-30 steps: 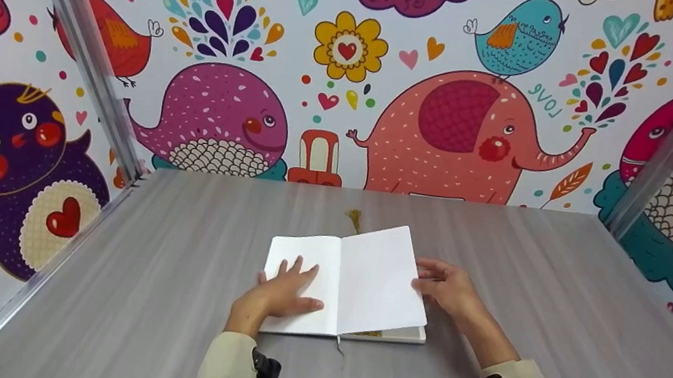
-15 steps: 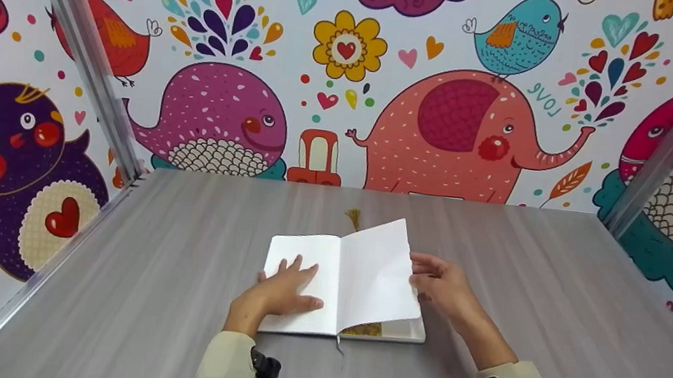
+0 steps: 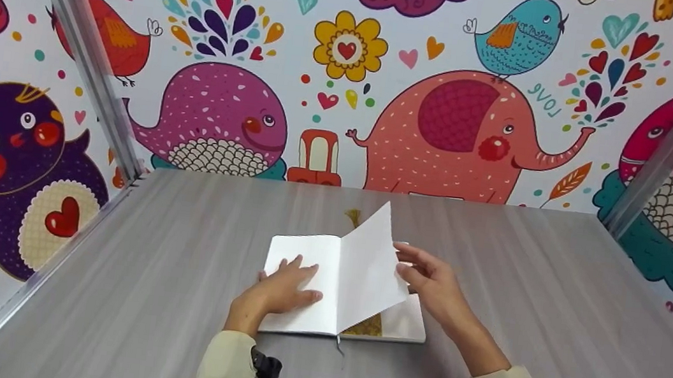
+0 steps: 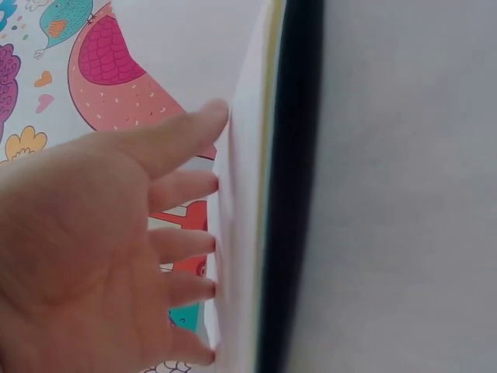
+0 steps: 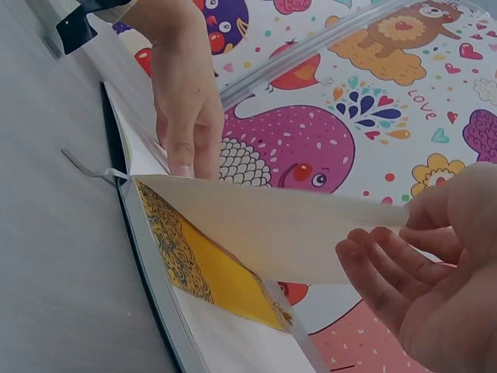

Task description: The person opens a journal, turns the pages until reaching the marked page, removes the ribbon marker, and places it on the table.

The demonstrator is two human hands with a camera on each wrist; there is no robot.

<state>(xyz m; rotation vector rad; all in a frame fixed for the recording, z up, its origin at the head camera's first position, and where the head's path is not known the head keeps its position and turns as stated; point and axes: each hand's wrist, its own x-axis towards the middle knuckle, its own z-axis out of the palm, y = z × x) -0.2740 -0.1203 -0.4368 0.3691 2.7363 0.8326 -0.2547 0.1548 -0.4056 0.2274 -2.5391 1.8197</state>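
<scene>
An open notebook (image 3: 323, 248) with blank white pages lies on the table. My left hand (image 3: 282, 288) rests on its left page, fingers spread; in the left wrist view the fingertips (image 4: 208, 244) touch the paper. With thumb and forefinger my right hand (image 3: 436, 288) pinches the outer edge of a raised page (image 3: 366, 276), which slants up from the spine. Under that page, on the right side of the notebook, lies a yellow bookmark (image 5: 225, 272) with a dark pattern. Its gold tassel (image 3: 353, 217) sticks out past the notebook's far edge.
A thin ribbon (image 3: 339, 345) hangs from the spine at the near edge. The grey wood-grain table (image 3: 175, 246) meets walls printed with cartoon animals. Metal posts (image 3: 81, 42) stand at the back corners. Black straps (image 3: 266, 368) are on both wrists.
My right hand has moved left with the page, lifting it more steeply. More of the yellow bookmark and the right page beneath shows. The left hand has stayed in place.
</scene>
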